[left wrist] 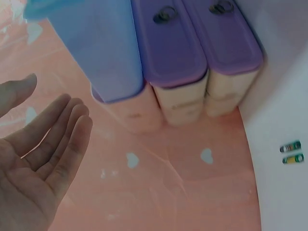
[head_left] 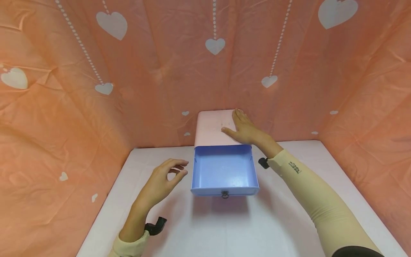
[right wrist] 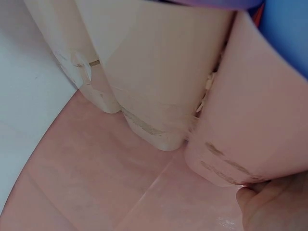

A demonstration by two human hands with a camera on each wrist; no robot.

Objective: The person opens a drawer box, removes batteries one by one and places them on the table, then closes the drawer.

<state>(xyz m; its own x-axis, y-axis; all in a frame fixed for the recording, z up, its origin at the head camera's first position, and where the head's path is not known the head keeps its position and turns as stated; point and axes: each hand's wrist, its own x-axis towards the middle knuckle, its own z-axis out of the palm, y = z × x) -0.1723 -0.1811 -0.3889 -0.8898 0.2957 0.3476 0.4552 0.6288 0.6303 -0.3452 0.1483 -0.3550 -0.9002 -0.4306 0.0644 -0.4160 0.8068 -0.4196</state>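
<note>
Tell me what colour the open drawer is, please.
The open drawer is light blue, leaning slightly to violet; the head view shows it best.

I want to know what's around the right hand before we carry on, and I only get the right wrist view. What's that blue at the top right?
Observer: The head view shows a blue drawer, pulled out of its pink casing.
Operator: Is the left hand holding it? I can't see that hand at all.
Observer: No, the left hand is beside the drawer, with a gap between its fingertips and the drawer's side.
Operator: And the purple strip along my top edge?
Observer: In the left wrist view that is the front of a purple drawer, with a ring pull on it.
</note>
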